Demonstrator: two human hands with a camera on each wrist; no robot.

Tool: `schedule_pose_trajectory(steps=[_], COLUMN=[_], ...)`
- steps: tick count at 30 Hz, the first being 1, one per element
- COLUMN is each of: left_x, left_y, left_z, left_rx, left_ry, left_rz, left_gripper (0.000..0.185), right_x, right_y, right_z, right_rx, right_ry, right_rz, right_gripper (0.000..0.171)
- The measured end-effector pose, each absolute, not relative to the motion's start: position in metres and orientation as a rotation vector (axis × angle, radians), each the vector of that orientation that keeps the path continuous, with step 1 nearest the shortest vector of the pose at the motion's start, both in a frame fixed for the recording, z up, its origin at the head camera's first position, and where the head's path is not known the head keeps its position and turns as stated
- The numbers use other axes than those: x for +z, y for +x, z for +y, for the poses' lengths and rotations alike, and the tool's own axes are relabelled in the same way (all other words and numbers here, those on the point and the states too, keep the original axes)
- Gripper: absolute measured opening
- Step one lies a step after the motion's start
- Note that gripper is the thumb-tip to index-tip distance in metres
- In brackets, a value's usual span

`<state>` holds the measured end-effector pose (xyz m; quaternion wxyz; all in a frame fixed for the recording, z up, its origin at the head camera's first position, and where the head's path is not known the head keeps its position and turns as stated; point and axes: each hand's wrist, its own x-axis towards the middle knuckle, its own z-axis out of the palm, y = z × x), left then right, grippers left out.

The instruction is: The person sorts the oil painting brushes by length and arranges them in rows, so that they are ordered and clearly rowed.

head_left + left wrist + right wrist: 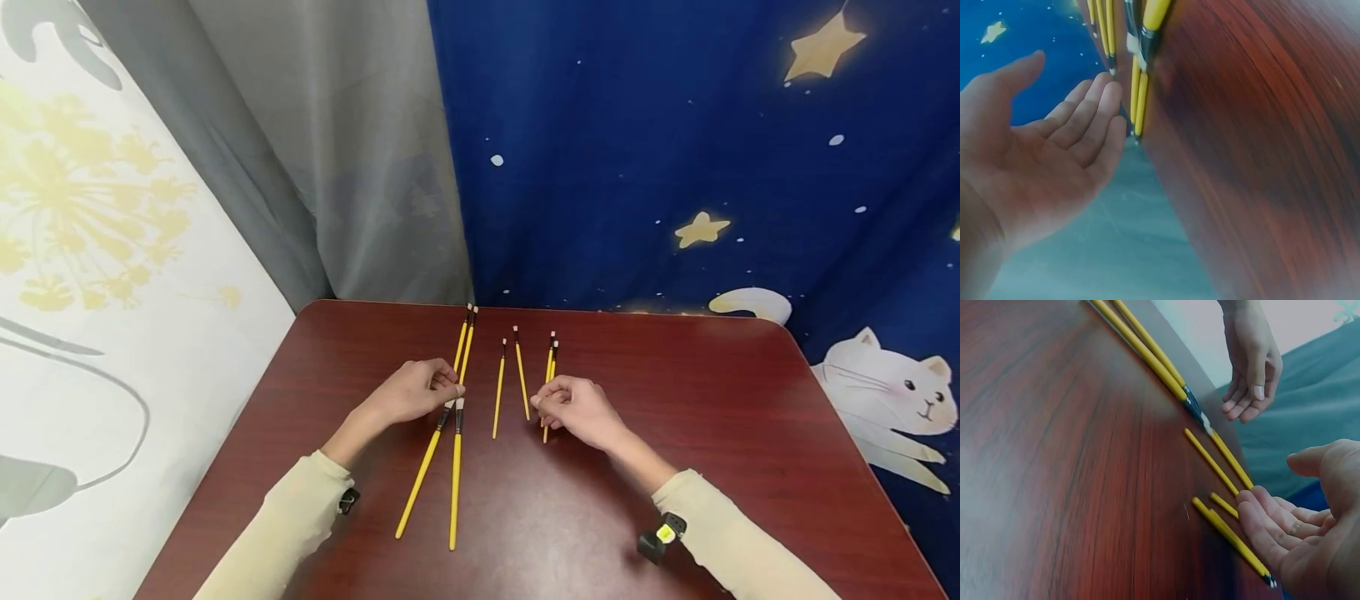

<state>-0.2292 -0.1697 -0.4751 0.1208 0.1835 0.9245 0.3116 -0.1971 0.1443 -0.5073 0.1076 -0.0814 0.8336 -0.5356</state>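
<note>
Yellow brushes lay in pairs on our dark red bench (pixel 675 433). Our left hand (pixel 415 390) rested loosely open, holding nothing, fingertips just beside the long pair (pixel 455 417). Our right hand (pixel 577 407), also relaxed and empty, sat against the right short pair (pixel 550 367), with the middle pair (pixel 510 379) between the hands. We judged nudging each pair parallel with light fingertip touches best.

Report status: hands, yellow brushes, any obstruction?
Left hand open, fingertips beside the long yellow paintbrush pairs. Right hand open, fingers at the short yellow brush pair. Nothing gripped. No obstruction on the dark red wooden table.
</note>
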Motion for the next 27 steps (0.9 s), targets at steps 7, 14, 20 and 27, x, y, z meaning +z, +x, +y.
schedule_pose_trajectory(steps=[7,14,20,27], left_x=[-0.48,-0.481,-0.481,-0.478], left_y=[-0.237,-0.245,-0.252,-0.26], left_z=[-0.149,-0.127,-0.11,-0.095], left_rx=[0.975,1.027,1.042,0.984], left_ry=[0.532,0.538,0.546,0.534], left_rz=[2.71,2.691,2.652,2.625], left_gripper=[0.032,0.042,0.042,0.047], right_x=[-0.508,-0.511,-0.516,-0.515], right_y=[-0.203,-0.211,-0.219,-0.223], right_z=[0.16,0.172,0.176,0.175], right_rx=[-1.595,-1.593,-1.584,-1.425], right_ry=[-0.195,-0.125,-0.094,-0.045], right_rz=[2.525,2.563,2.589,2.726], right_gripper=[0.022,0.02,0.022,0.024])
